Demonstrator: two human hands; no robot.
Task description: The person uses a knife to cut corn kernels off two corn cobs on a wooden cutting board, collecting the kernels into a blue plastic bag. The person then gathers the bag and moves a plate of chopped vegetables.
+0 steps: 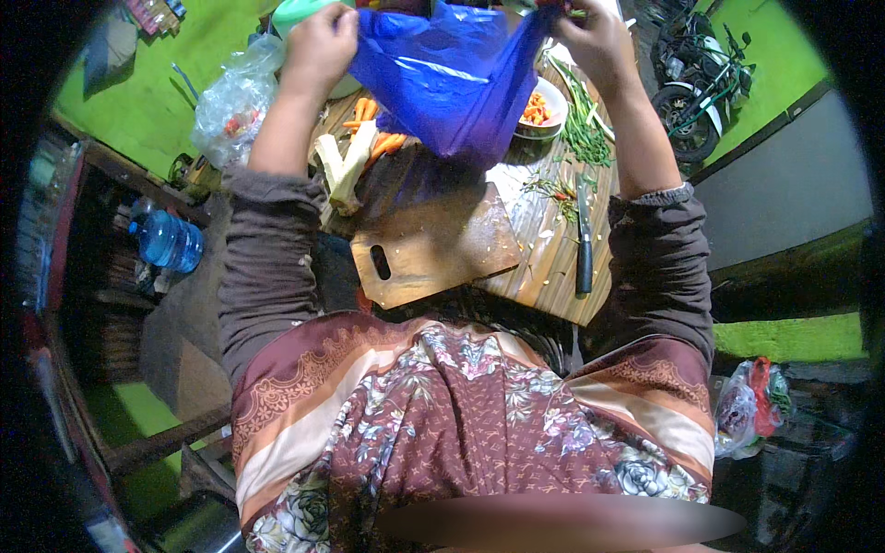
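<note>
A blue plastic bag [442,83] hangs stretched between my two raised hands over the far part of the table. My left hand [323,45] pinches its left edge, and my right hand [594,41] grips the upper right corner. Beneath the bag lies a wooden cutting board [442,242] with a slot handle, strewn with small scraps. Left of it are whole carrots [363,114] and a pale, forked vegetable piece [346,169]. To the right, a white bowl [553,104] of chopped carrot is partly hidden by the bag. What the bag contains cannot be seen.
A black-handled knife [583,242] lies on the wooden table [546,276], near vegetable trimmings [560,190] and green onions [588,131]. A clear plastic bag [238,104] is at the far left. A blue water jug [169,240] stands lower left; a motorcycle [698,104] is parked at far right.
</note>
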